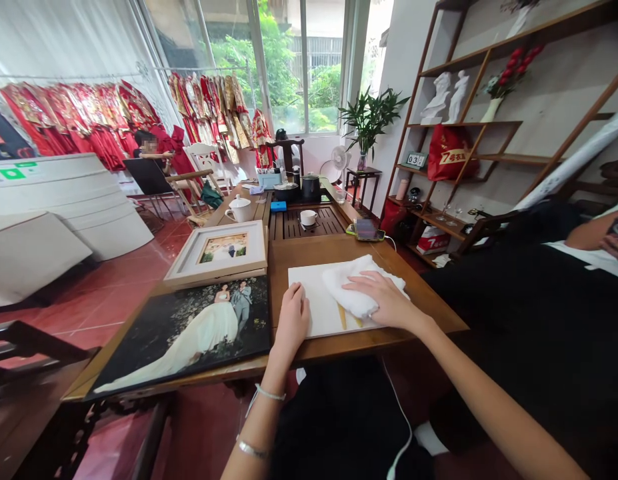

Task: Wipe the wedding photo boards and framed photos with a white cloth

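Observation:
A white rectangular panel (316, 319) lies on the wooden table in front of me. Tan, tapered shapes show on its lower part, partly covered by a bunched white cloth (346, 277). My right hand (381, 293) presses on the cloth, its fingers bent over the folds. At the panel's left edge, my left hand (293, 312) is closed with the fingers curled around that side. To the left lies a large wedding photo print (199, 333) with a couple on a dark background. Behind it rests a white picture frame (186, 263) holding a smaller photo.
A lidded white mug (240, 209), a small white cup (309, 217) on a slatted tea tray (283, 230) and a phone (369, 230) with a cable stand farther back. Another person's arm (596, 233) is at the right. Shelves (493, 160) rise behind.

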`<state>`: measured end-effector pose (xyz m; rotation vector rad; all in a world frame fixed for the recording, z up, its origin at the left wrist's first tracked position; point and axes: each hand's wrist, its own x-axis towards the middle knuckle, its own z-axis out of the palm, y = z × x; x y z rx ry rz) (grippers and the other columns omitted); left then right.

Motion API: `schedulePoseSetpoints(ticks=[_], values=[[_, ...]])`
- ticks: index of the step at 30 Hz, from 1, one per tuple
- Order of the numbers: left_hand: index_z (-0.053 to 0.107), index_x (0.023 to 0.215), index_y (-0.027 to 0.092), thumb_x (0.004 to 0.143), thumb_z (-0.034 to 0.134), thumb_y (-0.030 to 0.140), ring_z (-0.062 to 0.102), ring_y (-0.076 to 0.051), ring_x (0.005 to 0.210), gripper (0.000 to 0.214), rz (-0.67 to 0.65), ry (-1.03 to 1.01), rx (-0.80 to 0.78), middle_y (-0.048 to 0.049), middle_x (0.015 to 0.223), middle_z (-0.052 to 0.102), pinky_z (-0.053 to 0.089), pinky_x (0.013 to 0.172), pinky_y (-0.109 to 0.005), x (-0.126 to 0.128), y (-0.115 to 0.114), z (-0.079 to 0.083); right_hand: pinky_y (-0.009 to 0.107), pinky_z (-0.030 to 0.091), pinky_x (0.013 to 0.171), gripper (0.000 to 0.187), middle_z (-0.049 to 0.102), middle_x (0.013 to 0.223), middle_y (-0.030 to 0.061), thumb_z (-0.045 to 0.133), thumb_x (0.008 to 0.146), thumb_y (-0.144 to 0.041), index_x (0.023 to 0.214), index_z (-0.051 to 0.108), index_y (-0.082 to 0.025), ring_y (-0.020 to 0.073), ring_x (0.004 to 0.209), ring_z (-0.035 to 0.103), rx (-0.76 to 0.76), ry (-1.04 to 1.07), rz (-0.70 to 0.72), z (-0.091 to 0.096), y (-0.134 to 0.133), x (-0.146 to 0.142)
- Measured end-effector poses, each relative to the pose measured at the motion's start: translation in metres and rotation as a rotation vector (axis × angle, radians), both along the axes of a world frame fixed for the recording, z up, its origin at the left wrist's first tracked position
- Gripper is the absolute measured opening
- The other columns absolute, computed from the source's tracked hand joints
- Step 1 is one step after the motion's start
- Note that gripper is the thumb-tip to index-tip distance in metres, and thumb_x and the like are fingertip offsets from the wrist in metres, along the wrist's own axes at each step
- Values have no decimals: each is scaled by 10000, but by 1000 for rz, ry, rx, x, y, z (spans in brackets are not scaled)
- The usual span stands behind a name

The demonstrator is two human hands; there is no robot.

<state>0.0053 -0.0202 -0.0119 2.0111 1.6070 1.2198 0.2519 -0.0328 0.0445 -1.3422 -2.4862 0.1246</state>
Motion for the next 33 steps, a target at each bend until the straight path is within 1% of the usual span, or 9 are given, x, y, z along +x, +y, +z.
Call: schedulePoseSetpoints(ticks=[3,5,9,12,15,20,23,27,33], values=[[624,1162,134,878,455,172,508,-278,1291,332,-2,-9,12,-176,1326,575,361,1134,-478,-1,0,-1,526,317,1031,625,521,1427,40,529,719,-163,1333,561,-275,328,1297,371,-6,10,-78,3,26,-13],[625,1164,143,877,459,178,510,-276,1289,333,-5,-12,16,-167,1325,578,364,1132,-476,-1,1,-2,530,321,1019,626,522,1426,40,515,722,-160,1338,555,-266,333,1285,378,-18,20,-120,6,36,-22],[621,1176,113,881,445,178,512,-290,1286,350,-5,4,12,-196,1325,573,364,1128,-492,-2,0,-3,532,326,1007,689,520,1427,46,489,678,-112,1354,540,-236,342,1279,370,-29,1,-128,8,37,-36],[622,1176,108,884,441,176,519,-290,1280,350,2,-3,26,-199,1318,578,371,1126,-490,-1,0,-4,544,318,1013,727,496,1448,55,483,653,-96,1367,533,-227,351,1288,351,-7,-26,-96,5,20,-39],[631,1165,136,880,448,169,528,-282,1272,340,11,-20,53,-177,1314,589,383,1120,-483,0,1,-6,551,312,1026,768,487,1456,52,484,613,-80,1361,543,-239,355,1299,337,11,-37,-43,2,-6,-36],[634,1161,147,870,460,160,534,-272,1270,340,12,-42,65,-166,1318,590,393,1115,-477,0,3,-9,563,313,1038,844,489,1456,9,482,549,-61,1349,542,-325,346,1327,326,-19,-16,53,4,-52,-23],[628,1168,133,871,453,160,531,-276,1275,345,2,-29,52,-180,1327,581,384,1120,-484,-1,4,-9,556,308,1051,839,488,1456,1,492,558,-62,1345,541,-350,340,1339,329,-34,-7,82,3,-63,-16],[622,1176,106,877,442,160,522,-283,1285,353,-2,-12,27,-205,1331,571,375,1126,-483,-1,3,-6,538,313,1042,770,506,1442,15,520,605,-93,1336,551,-334,331,1325,362,-25,10,62,1,-52,-12],[622,1173,107,873,447,149,523,-287,1282,350,1,-5,19,-207,1324,573,371,1128,-491,-1,3,-5,515,324,1016,761,509,1440,28,528,610,-110,1348,542,-294,320,1295,387,-34,1,-17,3,-7,-21]])
